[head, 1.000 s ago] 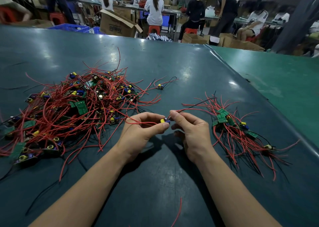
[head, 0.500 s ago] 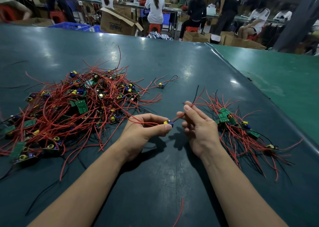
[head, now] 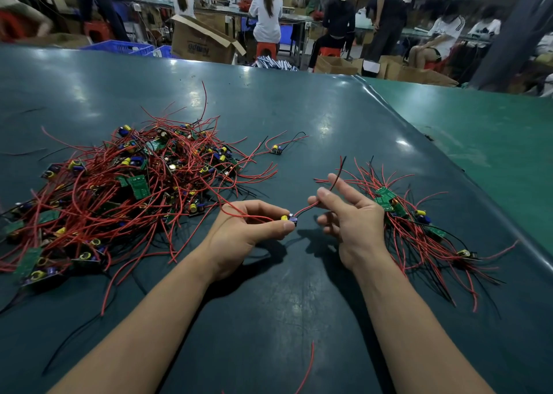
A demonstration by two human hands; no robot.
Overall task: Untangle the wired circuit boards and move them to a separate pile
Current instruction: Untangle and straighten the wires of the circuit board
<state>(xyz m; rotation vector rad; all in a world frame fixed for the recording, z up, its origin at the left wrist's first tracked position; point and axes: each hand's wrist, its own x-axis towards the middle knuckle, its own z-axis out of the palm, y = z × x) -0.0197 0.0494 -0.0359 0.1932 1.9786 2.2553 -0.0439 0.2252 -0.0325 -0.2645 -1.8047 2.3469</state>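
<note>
A big tangle of red-wired circuit boards (head: pixel 125 190) lies on the left of the dark green table (head: pixel 299 109). A smaller sorted pile (head: pixel 419 232) lies to the right. My left hand (head: pixel 245 235) pinches one small board (head: pixel 289 219) with a yellow capacitor between thumb and fingers, just above the table. Red wires run from that board back to the tangle and rightward to my right hand (head: pixel 350 220). That hand pinches the red and black wires between thumb and forefinger, with its other fingers spread.
One single board (head: pixel 276 149) with wires lies alone beyond the big tangle. A loose red wire (head: pixel 308 366) lies near the front edge. A lighter green table (head: pixel 478 142) adjoins on the right. People sit among cardboard boxes (head: pixel 203 41) at the back.
My right hand has slid right and up along the wires, away from the board, and its fingers have spread. My left hand has kept hold of the board.
</note>
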